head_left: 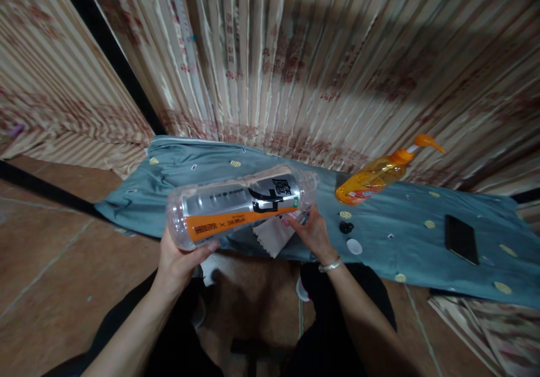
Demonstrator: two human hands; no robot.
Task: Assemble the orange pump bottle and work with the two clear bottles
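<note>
A large clear plastic bottle (236,202) with a silver and orange label lies tilted sideways in front of me, its neck toward the right. My left hand (179,261) grips its base end, thumb along the lower side. Just under the bottle's neck, my right hand (314,233) is closed on a pale cloth (274,235) with a scalloped edge, which hangs below the bottle. Something pink shows by the right fingertips, too small to make out. Whether the right fingers also touch the bottle cannot be told.
A blue-green patterned cloth (202,155) covers the narrow table. On it stand an orange pump bottle (373,177), a small black object (346,227), a white disc (354,246) and a dark phone (462,239). Behind hangs a striped curtain (287,67).
</note>
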